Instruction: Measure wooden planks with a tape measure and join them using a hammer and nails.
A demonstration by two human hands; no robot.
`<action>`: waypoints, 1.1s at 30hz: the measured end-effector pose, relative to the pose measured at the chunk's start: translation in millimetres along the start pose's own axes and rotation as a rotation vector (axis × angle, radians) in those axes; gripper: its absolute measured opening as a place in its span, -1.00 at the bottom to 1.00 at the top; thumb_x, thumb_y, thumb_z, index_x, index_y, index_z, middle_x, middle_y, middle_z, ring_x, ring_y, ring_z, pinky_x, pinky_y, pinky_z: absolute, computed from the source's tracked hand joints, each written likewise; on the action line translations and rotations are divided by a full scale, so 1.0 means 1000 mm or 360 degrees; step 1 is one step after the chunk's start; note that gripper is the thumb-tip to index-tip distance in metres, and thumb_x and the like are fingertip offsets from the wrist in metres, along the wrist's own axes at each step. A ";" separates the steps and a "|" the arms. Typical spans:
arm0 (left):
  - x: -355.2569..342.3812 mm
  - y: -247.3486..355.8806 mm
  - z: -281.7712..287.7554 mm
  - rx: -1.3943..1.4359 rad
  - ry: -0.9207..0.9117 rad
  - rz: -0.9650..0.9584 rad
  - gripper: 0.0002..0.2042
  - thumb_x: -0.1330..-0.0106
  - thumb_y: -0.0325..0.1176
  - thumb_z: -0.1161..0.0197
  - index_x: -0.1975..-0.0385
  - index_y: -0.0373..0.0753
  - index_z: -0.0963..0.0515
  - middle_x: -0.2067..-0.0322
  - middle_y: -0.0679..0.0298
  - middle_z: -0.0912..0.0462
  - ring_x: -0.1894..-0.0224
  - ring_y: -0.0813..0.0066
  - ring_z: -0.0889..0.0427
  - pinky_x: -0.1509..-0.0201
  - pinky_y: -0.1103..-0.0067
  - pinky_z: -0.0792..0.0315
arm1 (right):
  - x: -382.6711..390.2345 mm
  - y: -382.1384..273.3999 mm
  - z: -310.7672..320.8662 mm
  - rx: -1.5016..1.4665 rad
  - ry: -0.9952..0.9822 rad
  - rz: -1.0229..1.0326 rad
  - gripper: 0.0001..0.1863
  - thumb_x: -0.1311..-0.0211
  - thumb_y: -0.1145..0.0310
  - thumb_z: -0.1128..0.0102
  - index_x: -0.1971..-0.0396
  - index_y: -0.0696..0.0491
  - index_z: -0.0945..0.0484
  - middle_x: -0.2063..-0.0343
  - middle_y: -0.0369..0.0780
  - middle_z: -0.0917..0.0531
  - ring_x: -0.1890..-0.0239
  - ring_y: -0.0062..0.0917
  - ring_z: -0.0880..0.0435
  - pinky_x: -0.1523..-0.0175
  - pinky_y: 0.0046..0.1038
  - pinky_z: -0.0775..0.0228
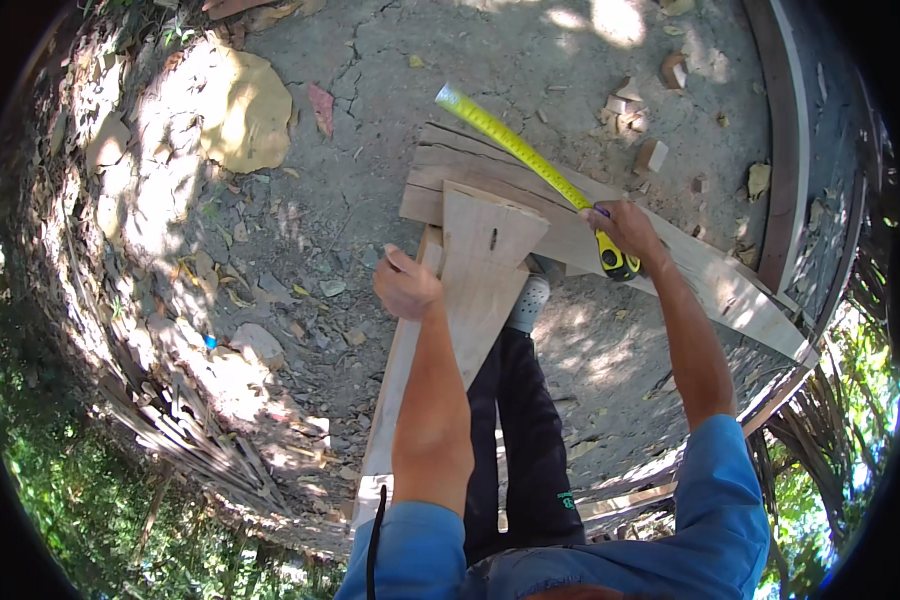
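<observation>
My right hand (620, 230) grips a yellow and black tape measure (615, 255); its yellow blade (505, 135) extends up-left over a long, cracked wooden board (730, 300). Shorter pale planks (485, 235) lie across that board's left part and run toward me, the upper one with a dark slot. My left hand (407, 285) is beside these planks' left edge, fingers curled; whatever they might hold is hidden. A grey clog (530, 300) on my foot shows beside the planks, below the long board.
Small wood offcuts (650, 155) lie on dry dirt ground at upper right. A curved timber beam (782, 150) runs along the far right. A large dry leaf (245, 110), leaf litter and sticks (185, 430) cover the left side, with greenery around the rim.
</observation>
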State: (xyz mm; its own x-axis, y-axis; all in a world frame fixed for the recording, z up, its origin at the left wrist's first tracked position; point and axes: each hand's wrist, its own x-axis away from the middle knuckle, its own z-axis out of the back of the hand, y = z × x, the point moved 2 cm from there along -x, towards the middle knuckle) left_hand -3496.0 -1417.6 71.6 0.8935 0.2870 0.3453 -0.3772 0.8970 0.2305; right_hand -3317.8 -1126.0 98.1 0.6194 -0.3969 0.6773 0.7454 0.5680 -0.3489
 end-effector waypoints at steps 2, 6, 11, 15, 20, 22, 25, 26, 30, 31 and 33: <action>0.002 0.002 0.003 0.0044 -0.0077 0.0023 -0.43 -0.37 0.07 0.21 0.42 -0.37 -0.56 0.34 0.03 -0.58 0.24 -0.06 -0.53 0.19 0.12 -0.36 | 0.039 0.007 0.007 -0.0434 0.0032 -0.0120 -0.45 -0.23 -0.13 -0.07 0.53 0.13 -0.60 0.66 -0.17 -0.61 0.60 -0.34 -0.59 0.40 -0.31 -0.40; 0.005 0.001 0.008 0.0090 -0.0124 0.0013 -0.43 -0.36 0.07 0.22 0.33 -0.33 -0.61 0.29 -0.03 -0.63 0.23 -0.10 -0.57 0.13 0.13 -0.39 | 0.160 0.016 -0.028 -0.0763 0.0070 -0.0422 -0.54 -0.28 -0.02 -0.05 0.49 0.10 -0.62 0.63 -0.18 -0.62 0.57 -0.44 -0.57 0.38 -0.37 -0.39; -0.005 -0.007 0.024 -0.0276 -0.0491 -0.0634 -0.47 -0.26 0.09 0.05 0.28 -0.33 -0.60 0.22 -0.01 -0.63 0.14 -0.06 -0.58 0.08 0.15 -0.40 | 0.337 -0.011 -0.118 -0.1104 -0.0154 -0.0574 -0.57 -0.32 0.11 0.01 0.55 0.11 -0.64 0.60 -0.18 -0.65 0.48 -0.45 -0.64 0.27 -0.38 -0.44; 0.004 -0.018 0.056 -0.0084 -0.0590 -0.0615 -0.51 -0.21 0.04 -0.05 0.27 -0.35 -0.58 0.21 -0.03 -0.63 0.14 -0.09 -0.57 0.08 0.16 -0.40 | 0.447 -0.047 -0.157 -0.1671 -0.0520 -0.0667 -0.49 -0.33 -0.02 -0.01 0.55 0.13 -0.63 0.60 -0.25 -0.64 0.50 -0.58 -0.60 0.30 -0.51 -0.41; 0.100 -0.012 0.079 -0.0055 -0.0568 -0.1053 -0.54 -0.20 0.02 -0.05 0.29 -0.33 -0.58 0.28 -0.10 -0.62 0.15 -0.09 -0.59 0.10 0.17 -0.42 | 0.500 -0.030 -0.151 -0.1821 -0.0298 -0.0395 -0.51 -0.34 0.01 -0.01 0.42 0.20 -0.58 0.58 -0.25 -0.60 0.48 -0.58 -0.57 0.32 -0.47 -0.39; 0.169 -0.018 0.079 -0.0220 -0.0636 -0.1018 -0.53 -0.21 0.05 -0.05 0.30 -0.32 -0.59 0.29 -0.10 -0.63 0.13 -0.10 -0.58 0.09 0.20 -0.43 | 0.511 0.007 -0.133 -0.1552 -0.0108 -0.0406 -0.59 -0.34 0.02 -0.03 0.31 0.13 -0.52 0.51 -0.29 -0.60 0.44 -0.64 -0.58 0.32 -0.52 -0.43; 0.294 -0.032 0.078 0.0063 -0.1281 -0.1025 -0.52 -0.25 0.08 -0.08 0.38 -0.34 -0.56 0.44 0.00 -0.62 0.29 0.05 -0.59 0.20 0.27 -0.43 | 0.548 0.069 -0.104 -0.1711 0.0344 -0.0346 -0.57 -0.33 -0.01 -0.04 0.33 0.11 -0.52 0.52 -0.29 -0.60 0.46 -0.64 -0.58 0.33 -0.53 -0.43; 0.345 -0.042 0.079 0.0169 -0.1549 -0.0937 -0.52 -0.26 0.07 -0.11 0.42 -0.35 -0.55 0.49 0.06 -0.60 0.38 0.18 -0.59 0.26 0.33 -0.43 | 0.567 0.091 -0.099 -0.2034 0.0348 -0.0366 -0.57 -0.33 -0.02 -0.02 0.35 0.11 -0.52 0.52 -0.28 -0.60 0.46 -0.62 -0.57 0.33 -0.52 -0.42; 0.569 -0.070 0.088 0.0406 -0.2060 -0.0865 -0.64 -0.31 -0.03 -0.14 0.51 -0.23 -0.50 0.64 0.34 -0.51 0.67 0.61 -0.42 0.61 0.63 -0.29 | 0.674 0.190 -0.092 -0.2115 0.0914 -0.0686 -0.48 -0.29 -0.12 0.00 0.40 0.11 -0.56 0.55 -0.28 -0.57 0.46 -0.61 -0.48 0.32 -0.48 -0.34; 0.628 -0.081 0.091 0.0286 -0.2318 -0.0792 -0.64 -0.31 0.00 -0.13 0.45 -0.21 -0.50 0.59 0.34 -0.53 0.65 0.61 -0.45 0.62 0.66 -0.27 | 0.701 0.213 -0.096 -0.2163 0.0872 -0.0897 -0.46 -0.24 -0.14 -0.05 0.37 0.12 -0.58 0.56 -0.29 -0.56 0.47 -0.62 -0.46 0.32 -0.47 -0.33; 0.747 -0.110 0.103 0.0002 -0.2419 -0.1009 -0.48 -0.32 0.16 -0.02 0.20 -0.29 -0.51 0.38 0.28 -0.59 0.39 0.45 -0.57 0.28 0.52 -0.46 | 0.763 0.253 -0.104 -0.2330 0.1184 -0.0677 -0.47 -0.26 -0.11 -0.04 0.35 0.14 -0.59 0.55 -0.28 -0.56 0.46 -0.60 -0.47 0.32 -0.47 -0.33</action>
State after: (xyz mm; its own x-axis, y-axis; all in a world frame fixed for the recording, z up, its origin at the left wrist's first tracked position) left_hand -2812.1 -1336.4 397.5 -0.1468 -0.6760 0.7221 -0.0682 0.7352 0.6744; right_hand -2631.2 -1360.7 459.4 -0.0141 -0.8040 0.5944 0.1994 -0.5848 -0.7863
